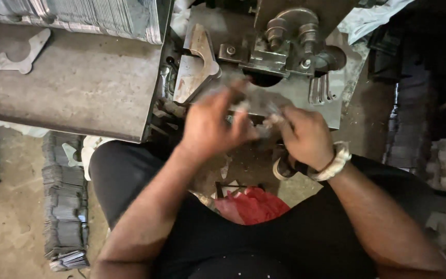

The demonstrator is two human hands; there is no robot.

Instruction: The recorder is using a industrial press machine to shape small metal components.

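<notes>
My left hand (213, 125) and my right hand (303, 135) meet in front of a metal press machine (285, 44). Both are motion-blurred. Between them is a thin flat metal piece (256, 106), blurred, which both hands seem to hold at its ends. A pale bangle (336, 163) circles my right wrist. A flat shaped metal plate (196, 64) leans on the machine's left side, just above my left hand.
A grey metal table (78, 88) lies to the left, with one flat cut-out piece (19, 54) on it and stacked thin sheets (104, 18) behind. Several stamped pieces are stacked on the floor (65, 206). A red cloth (251, 205) lies by my lap.
</notes>
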